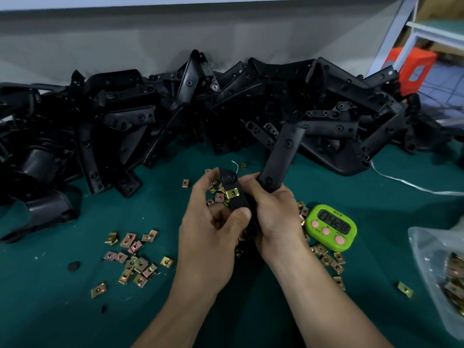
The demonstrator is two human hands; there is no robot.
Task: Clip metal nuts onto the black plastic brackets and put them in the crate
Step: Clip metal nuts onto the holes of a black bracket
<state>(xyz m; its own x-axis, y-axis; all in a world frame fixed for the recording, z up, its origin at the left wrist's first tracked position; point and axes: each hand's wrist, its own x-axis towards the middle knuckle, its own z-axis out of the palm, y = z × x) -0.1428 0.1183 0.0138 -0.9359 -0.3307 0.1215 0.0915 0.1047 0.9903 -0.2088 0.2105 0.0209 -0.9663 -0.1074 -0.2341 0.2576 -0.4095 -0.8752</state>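
1. Between our hands we hold one black bracket (pixel 281 153). Our right hand (pixel 273 214) grips its long arm. Our left hand (pixel 208 234) pinches the short arm, thumb pressing.
2. Just above the left thumb, a metal nut (pixel 233 193) sits clipped on it.
3. Left of the left hand lie loose nuts (pixel 133 257); beyond both hands is the bracket pile (pixel 226 104); just right of the right hand is a green timer (pixel 331 226).

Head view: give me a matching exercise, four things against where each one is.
Things:
1 green timer
2 plastic bag of nuts
3 pile of black brackets
4 clipped metal nut

Places:
a along the back of the table
b on the held bracket, gripped by the left hand and right hand
c at the table's right edge
d just right of the right hand

Pairs: 1-d, 2-c, 3-a, 4-b.
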